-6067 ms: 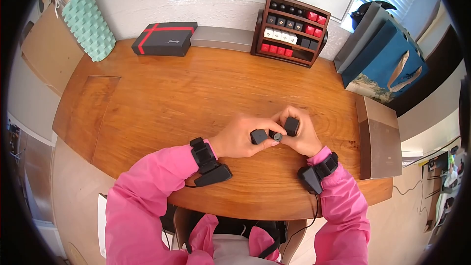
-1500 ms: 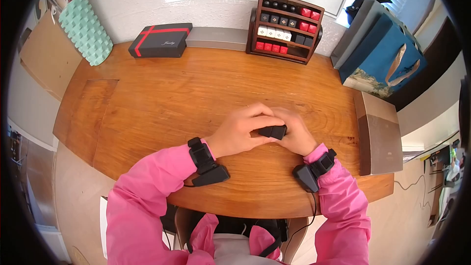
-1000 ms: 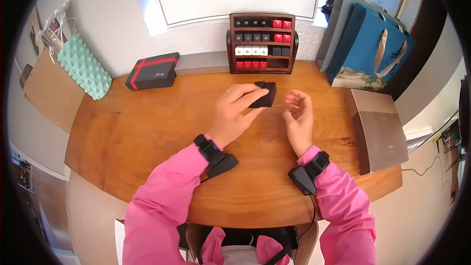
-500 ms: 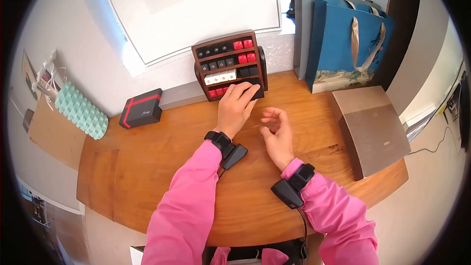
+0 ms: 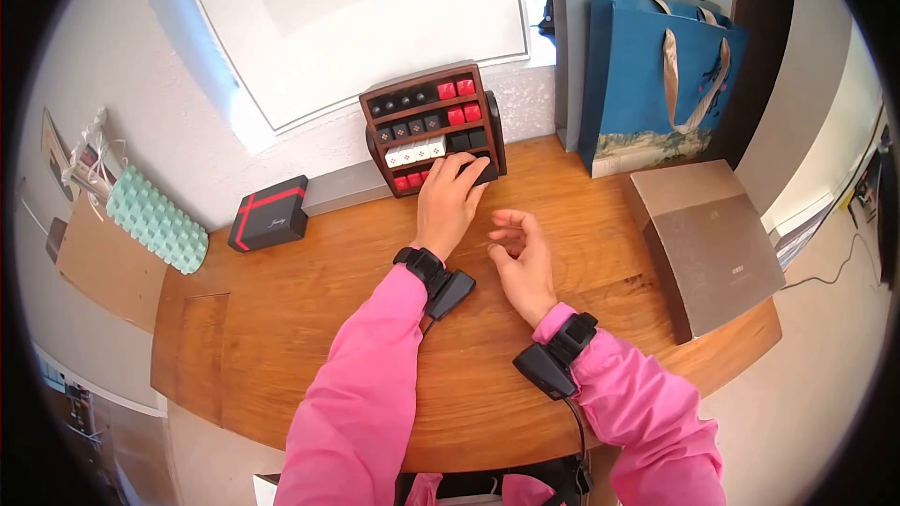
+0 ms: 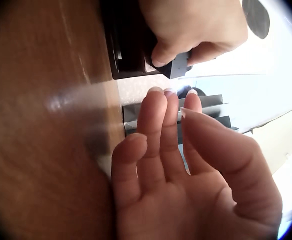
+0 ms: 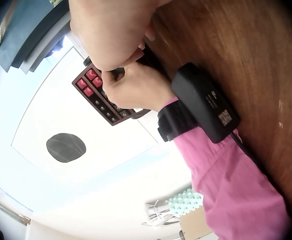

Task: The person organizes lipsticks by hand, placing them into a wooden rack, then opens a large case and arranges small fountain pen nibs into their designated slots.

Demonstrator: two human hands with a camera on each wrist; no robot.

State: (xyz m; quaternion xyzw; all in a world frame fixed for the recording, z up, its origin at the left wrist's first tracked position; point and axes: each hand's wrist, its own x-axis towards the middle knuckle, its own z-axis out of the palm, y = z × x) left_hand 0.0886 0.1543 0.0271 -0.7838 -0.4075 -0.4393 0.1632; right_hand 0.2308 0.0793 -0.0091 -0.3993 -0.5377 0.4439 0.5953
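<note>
My left hand (image 5: 448,206) reaches to the lowest shelf of a small wooden rack (image 5: 434,111) and pinches black square tubes (image 5: 486,171) at its right end. In the left wrist view, a dark flat-sided tube end (image 6: 179,65) sticks out between thumb and fingers; the rest is hidden. The rack's shelves carry black, white tubes (image 5: 415,150) and red tubes (image 5: 457,114), all square-topped. My right hand (image 5: 525,267) hovers over the table in front of the rack, holding nothing, its fingers loosely bent and palm facing left.
A dark box with a red ribbon (image 5: 269,213) lies left of the rack, by a long grey box (image 5: 345,189). On the right stand a blue paper bag (image 5: 647,84) and a brown box (image 5: 708,244). A mint-green bumpy container (image 5: 157,220) leans at the far left.
Both hands worked together on black tubes near the table's front. They parted, and the left hand carried the tubes forward to the rack's bottom shelf. The head view turned right.
</note>
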